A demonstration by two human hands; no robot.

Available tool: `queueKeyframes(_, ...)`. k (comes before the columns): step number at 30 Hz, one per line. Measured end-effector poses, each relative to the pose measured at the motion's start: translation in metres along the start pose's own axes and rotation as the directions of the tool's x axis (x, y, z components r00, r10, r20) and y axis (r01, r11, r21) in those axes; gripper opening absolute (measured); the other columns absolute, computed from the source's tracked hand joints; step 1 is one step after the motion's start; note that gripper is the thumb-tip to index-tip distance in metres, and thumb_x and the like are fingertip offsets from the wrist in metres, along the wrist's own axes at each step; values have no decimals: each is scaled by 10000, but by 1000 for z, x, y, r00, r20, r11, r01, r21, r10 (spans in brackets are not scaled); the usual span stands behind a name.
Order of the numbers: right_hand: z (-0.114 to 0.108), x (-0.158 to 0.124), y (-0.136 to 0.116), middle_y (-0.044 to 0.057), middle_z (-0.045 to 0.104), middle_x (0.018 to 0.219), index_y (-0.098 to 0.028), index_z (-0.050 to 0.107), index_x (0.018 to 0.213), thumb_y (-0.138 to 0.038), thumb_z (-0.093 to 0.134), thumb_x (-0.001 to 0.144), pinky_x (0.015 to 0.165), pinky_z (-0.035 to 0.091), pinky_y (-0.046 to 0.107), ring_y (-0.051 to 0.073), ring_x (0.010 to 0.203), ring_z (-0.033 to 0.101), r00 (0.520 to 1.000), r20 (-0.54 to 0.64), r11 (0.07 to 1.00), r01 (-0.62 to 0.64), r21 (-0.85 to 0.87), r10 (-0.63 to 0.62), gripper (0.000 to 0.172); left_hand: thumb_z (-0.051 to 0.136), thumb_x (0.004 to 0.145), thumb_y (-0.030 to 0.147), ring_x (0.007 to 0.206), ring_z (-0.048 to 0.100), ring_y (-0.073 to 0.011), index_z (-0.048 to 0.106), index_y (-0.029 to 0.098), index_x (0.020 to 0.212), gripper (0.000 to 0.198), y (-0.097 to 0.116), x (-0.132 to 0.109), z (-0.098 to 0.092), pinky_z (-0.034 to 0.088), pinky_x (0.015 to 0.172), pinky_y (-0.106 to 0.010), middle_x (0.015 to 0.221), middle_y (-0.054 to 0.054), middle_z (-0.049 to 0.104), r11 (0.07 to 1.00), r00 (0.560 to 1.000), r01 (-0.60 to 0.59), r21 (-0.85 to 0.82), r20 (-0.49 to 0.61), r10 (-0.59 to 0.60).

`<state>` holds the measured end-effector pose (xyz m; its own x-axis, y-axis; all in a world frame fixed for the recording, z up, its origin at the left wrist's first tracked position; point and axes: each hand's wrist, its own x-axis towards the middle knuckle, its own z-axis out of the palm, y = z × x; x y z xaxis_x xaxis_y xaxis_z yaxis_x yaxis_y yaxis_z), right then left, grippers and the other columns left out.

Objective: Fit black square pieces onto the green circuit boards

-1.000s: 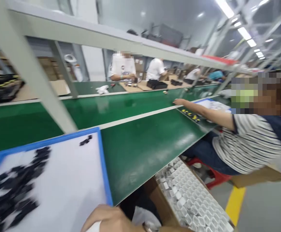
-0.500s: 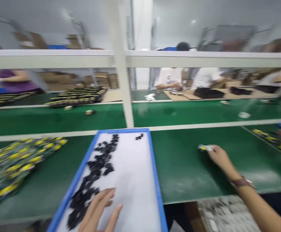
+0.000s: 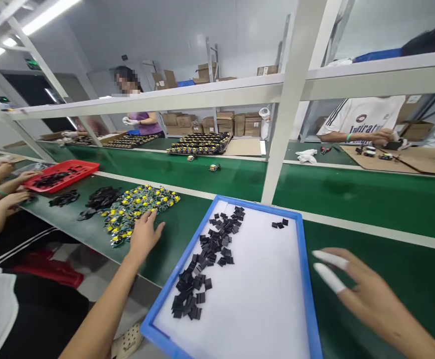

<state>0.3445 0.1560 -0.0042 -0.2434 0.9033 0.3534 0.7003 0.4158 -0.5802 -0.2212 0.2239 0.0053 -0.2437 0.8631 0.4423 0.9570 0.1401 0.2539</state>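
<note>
My left hand [image 3: 145,237] reaches out to the near right edge of a pile of small green circuit boards with yellow parts [image 3: 127,207]. Its fingers are stretched, and I see nothing held in them. At the right, my right hand [image 3: 366,294] hovers over the green work surface [image 3: 381,244] beside the tray, thumb and forefinger apart with nothing between them. White finger covers [image 3: 329,276] sit on two of its fingertips. Between the hands lies a blue-rimmed tray [image 3: 309,284] with a white bottom. Many small black pieces [image 3: 213,247] lie along its left side, three more [image 3: 280,224] at its far right.
Co-workers' hands [image 3: 8,199] are at the left by a red tray [image 3: 86,170] of black parts. Dark piles [image 3: 103,197] lie near it. A white post [image 3: 282,119] rises behind the blue tray. Two small assemblies [image 3: 213,168] sit on the green belt beyond.
The view has swung left. My left hand has gone from above the blue tray to the board pile. My right hand has let go of the small yellow-and-white assembly and come back near the tray.
</note>
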Motion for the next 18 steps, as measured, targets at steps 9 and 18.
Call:
queueKeyframes(9,107,90,-103,112,670,1150,-180,668,923,59,516,737,932,589,400,275,1079,659,844,434,948,298,111,-316,339,546,931,325,1157,641,-313,619,127,1288,415,7,32,48,484,1062,-490,1295,-170,613,994,989,-59,-92,130,71)
queueKeyframes(18,124,87,-87,55,711,907,-243,651,921,-89,536,849,763,615,369,245,840,703,881,379,953,213,213,-282,205,676,884,483,1164,640,-277,703,291,1217,385,4,-27,20,511,1044,-411,1243,-69,684,979,978,-132,-157,138,154)
